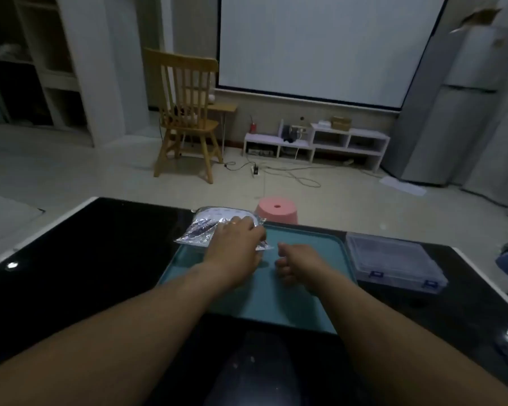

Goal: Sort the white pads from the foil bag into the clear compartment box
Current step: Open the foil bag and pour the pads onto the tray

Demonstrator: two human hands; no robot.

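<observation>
— Reaching across the far left corner of the teal tray (305, 303), the left hand (235, 244) is lying on top of the foil bag (198, 231). Its fingers are bending over the bag's near right edge, and I'm reading that as a grip.

— And the right hand (294, 263)?

— It's hovering over the middle of the tray, fingers curling loosely and carrying nothing.

— Where are the white pads (226, 213) sitting?

— They're looking like the pale dotted patch along the bag's far side, though it's too blurred to be sure. None are showing on the tray.

— So which way is the bag lying?

— Its long side is running left to right along the tray's far rim, partly on the black table (100, 259). Its right end is pointing toward the idle hand, just beside it.

— And the clear compartment box (393, 259)?

— It's resting on the table just beside the tray's right edge, with the lid down and the blue latches facing the person. The right hand is sitting between bag and box, and is the nearer one to both the bag's right end and the latches. I'm guessing it's the one to open something next.
</observation>
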